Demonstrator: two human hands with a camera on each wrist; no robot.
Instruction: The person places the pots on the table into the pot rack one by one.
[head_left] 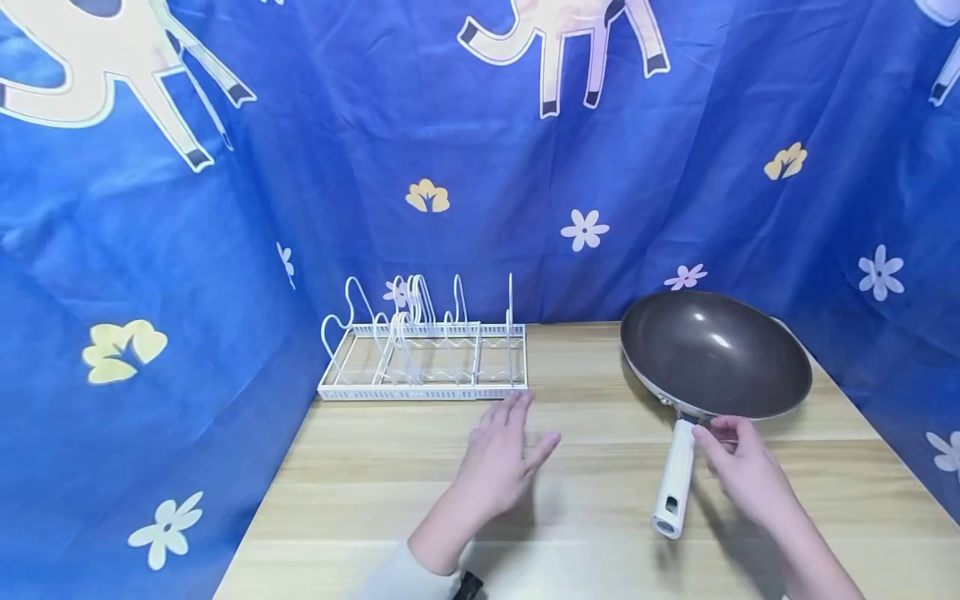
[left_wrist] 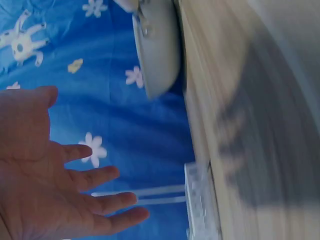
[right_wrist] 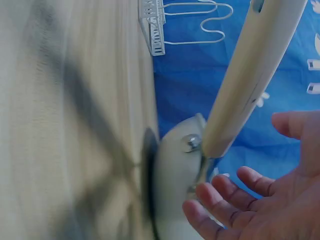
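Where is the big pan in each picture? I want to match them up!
Head: the pan is at the right, dark inside showing.
Left wrist: the pan is at the top middle.
Right wrist: the pan is at the bottom middle, its handle slanting to the upper right.
Shared landmark: the white rack, in all three.

A deep round pan with a dark brown interior, pale outside and long white handle (head_left: 677, 475) sits open side up on the right of the wood-grain table (head_left: 585, 508), handle angled toward the near edge. Well to its left, a low white rectangular rack (head_left: 420, 392) stands flat, upright wire loops rising from its frame.
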